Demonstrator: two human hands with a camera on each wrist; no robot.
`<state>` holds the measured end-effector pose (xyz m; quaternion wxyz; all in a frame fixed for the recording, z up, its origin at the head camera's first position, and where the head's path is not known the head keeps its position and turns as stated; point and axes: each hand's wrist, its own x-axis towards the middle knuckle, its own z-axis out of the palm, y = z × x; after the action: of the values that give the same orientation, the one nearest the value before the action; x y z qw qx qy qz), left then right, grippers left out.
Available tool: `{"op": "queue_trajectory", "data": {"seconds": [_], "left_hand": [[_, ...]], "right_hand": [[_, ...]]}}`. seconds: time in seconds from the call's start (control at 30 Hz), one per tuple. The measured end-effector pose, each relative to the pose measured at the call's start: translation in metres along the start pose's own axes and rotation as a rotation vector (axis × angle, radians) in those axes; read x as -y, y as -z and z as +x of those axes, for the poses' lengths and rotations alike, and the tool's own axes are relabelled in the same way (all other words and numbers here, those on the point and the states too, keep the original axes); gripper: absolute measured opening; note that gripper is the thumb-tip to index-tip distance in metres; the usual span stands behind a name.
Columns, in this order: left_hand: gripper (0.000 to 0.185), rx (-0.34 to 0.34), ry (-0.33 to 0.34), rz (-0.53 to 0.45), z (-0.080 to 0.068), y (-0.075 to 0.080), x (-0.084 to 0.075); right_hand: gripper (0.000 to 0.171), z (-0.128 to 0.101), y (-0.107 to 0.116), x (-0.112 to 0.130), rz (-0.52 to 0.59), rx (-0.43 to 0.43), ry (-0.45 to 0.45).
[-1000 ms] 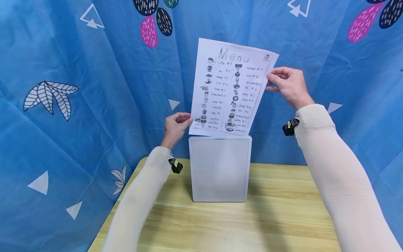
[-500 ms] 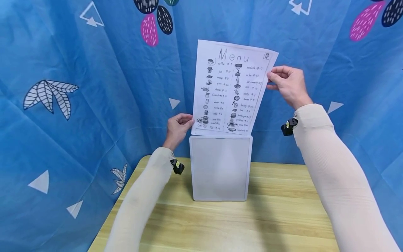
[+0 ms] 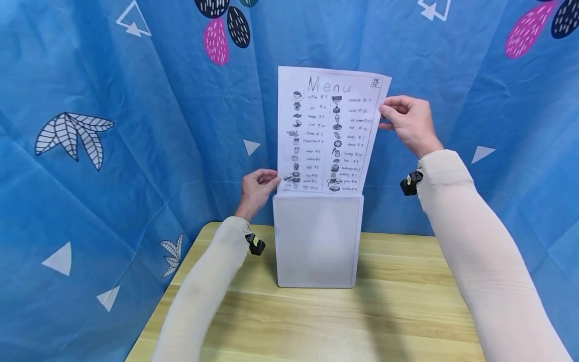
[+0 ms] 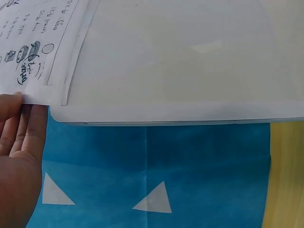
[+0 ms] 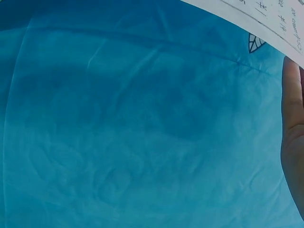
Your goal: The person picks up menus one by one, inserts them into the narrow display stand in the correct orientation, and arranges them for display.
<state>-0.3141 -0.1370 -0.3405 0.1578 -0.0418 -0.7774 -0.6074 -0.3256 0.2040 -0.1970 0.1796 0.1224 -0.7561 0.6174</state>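
A white paper menu [image 3: 329, 136] with handwritten items and small drawings is held up facing the head camera. My left hand [image 3: 259, 190] pinches its lower left edge between thumb and fingers. On the paper's right edge, higher up, my right hand [image 3: 410, 123] grips it the same way. Just below stands a white-framed board [image 3: 316, 244], upright on the table, with a blank pale face. The menu's bottom edge meets the board's top edge. In the left wrist view, the menu's lower corner [image 4: 35, 90] overlaps the end of the board [image 4: 180, 66].
The board stands on a light wood-grain table [image 3: 407, 286]. Blue patterned cloth [image 3: 217, 125] hangs behind and along the left side. A small black camera [image 3: 256, 244] is worn on the left wrist, another black camera [image 3: 410, 183] on the right.
The menu has come down slightly and turned more upright, its top edge shifting left. The right hand has moved a little left, the left hand slightly right and down.
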Motion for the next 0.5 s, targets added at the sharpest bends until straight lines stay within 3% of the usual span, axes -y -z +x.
{"op": "queue_trajectory", "data": {"seconds": [0.3,0.5], "left_hand": [[0.026,0.014,0.009,-0.071,-0.002,0.001,0.006],[0.023,0.021,-0.003,-0.055,-0.004,0.003,0.011]], "right_hand": [[0.027,0.001,-0.004,-0.003,-0.013,0.003,0.034],[0.028,0.0,-0.007,-0.007,-0.059,0.016,0.027]]}}
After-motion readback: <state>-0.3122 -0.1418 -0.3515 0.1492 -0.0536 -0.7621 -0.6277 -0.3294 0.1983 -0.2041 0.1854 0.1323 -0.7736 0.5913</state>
